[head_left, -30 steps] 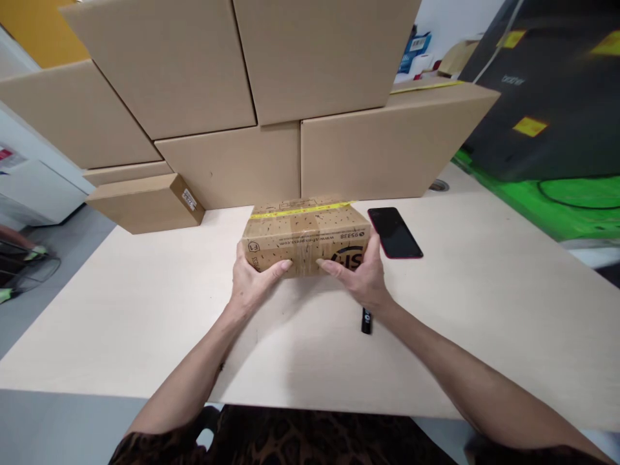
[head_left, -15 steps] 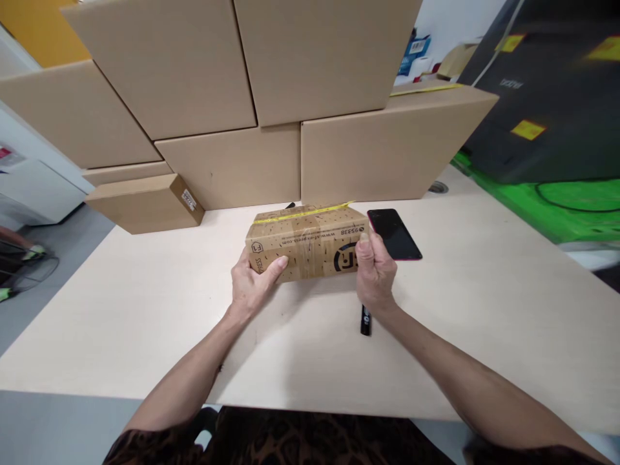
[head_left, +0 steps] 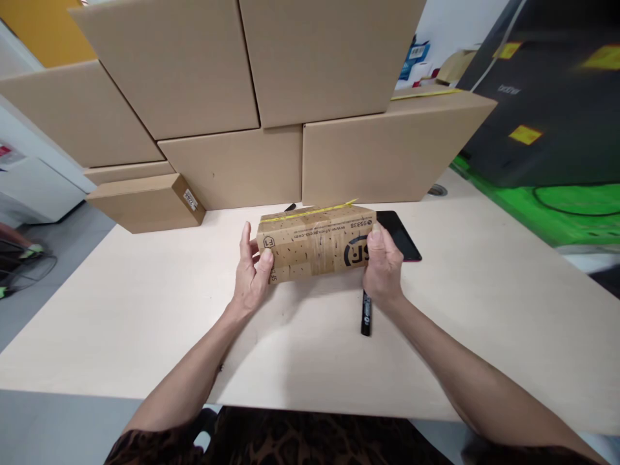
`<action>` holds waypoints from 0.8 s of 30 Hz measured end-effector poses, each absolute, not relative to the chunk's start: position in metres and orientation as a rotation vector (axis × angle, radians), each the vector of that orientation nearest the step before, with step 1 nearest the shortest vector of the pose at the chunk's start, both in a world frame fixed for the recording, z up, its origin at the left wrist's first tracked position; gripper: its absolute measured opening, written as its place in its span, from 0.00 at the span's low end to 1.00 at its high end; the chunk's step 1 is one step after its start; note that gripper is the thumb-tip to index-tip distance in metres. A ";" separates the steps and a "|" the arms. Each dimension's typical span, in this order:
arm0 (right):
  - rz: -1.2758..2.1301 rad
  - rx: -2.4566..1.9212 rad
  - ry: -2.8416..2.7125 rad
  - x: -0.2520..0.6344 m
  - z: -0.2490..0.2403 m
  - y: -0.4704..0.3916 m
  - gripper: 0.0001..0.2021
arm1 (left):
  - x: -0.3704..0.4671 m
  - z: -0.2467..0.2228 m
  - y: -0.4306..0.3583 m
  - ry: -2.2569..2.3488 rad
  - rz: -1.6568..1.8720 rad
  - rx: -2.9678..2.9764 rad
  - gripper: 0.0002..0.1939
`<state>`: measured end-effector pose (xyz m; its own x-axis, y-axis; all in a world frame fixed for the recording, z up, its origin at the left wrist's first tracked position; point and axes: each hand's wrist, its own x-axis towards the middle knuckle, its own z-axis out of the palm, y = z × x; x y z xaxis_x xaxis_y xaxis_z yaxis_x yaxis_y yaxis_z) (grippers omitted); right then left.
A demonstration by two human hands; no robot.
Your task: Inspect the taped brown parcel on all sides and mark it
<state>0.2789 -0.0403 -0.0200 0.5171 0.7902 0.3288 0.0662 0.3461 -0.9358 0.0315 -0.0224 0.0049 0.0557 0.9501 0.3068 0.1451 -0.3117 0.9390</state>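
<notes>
Between my two hands a small printed cardboard box is held up over the table, its lettering upside down to me. Yellow tape runs along its top edge and clear tape crosses its front. My left hand grips the left end, thumb on the front face and index finger raised. At the right end my right hand is closed on the box, thumb in front. A black marker lies below my right hand, its upper part hidden. Partly behind that hand rests a black phone with a pinkish edge.
Large plain cardboard boxes are stacked along the back of the pale table. A flatter cardboard box with a label stands at the left. A dark machine stands beyond the right edge, over a green surface.
The box has shifted slightly right, with its front tilted more toward me. My left hand has moved to its left end and lifted its index finger. More of the marker shows.
</notes>
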 end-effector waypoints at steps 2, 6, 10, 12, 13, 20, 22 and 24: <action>0.591 -1.110 -0.927 0.280 -0.023 -0.038 0.25 | 0.028 0.000 -0.017 1.069 1.294 1.615 0.50; 0.670 -1.072 -0.892 0.282 -0.029 -0.030 0.28 | 0.021 -0.010 -0.006 0.969 1.171 1.648 0.57; 0.798 -1.100 -0.759 0.286 -0.034 -0.020 0.28 | 0.015 -0.015 0.000 0.863 1.037 1.609 0.49; 0.829 -1.106 -0.717 0.289 -0.035 -0.017 0.27 | 0.014 -0.015 0.002 0.864 1.029 1.608 0.50; 0.840 -1.102 -0.716 0.290 -0.036 -0.016 0.27 | 0.014 -0.014 0.002 0.876 1.028 1.611 0.52; 0.843 -1.090 -0.759 0.295 -0.037 -0.013 0.26 | 0.019 -0.018 0.003 0.936 1.095 1.533 0.48; 0.850 -1.050 -0.739 0.295 -0.037 -0.013 0.25 | 0.021 -0.018 0.004 0.986 1.140 1.411 0.44; 0.854 -1.007 -0.730 0.293 -0.037 -0.012 0.24 | 0.023 -0.017 0.003 0.987 1.142 1.281 0.41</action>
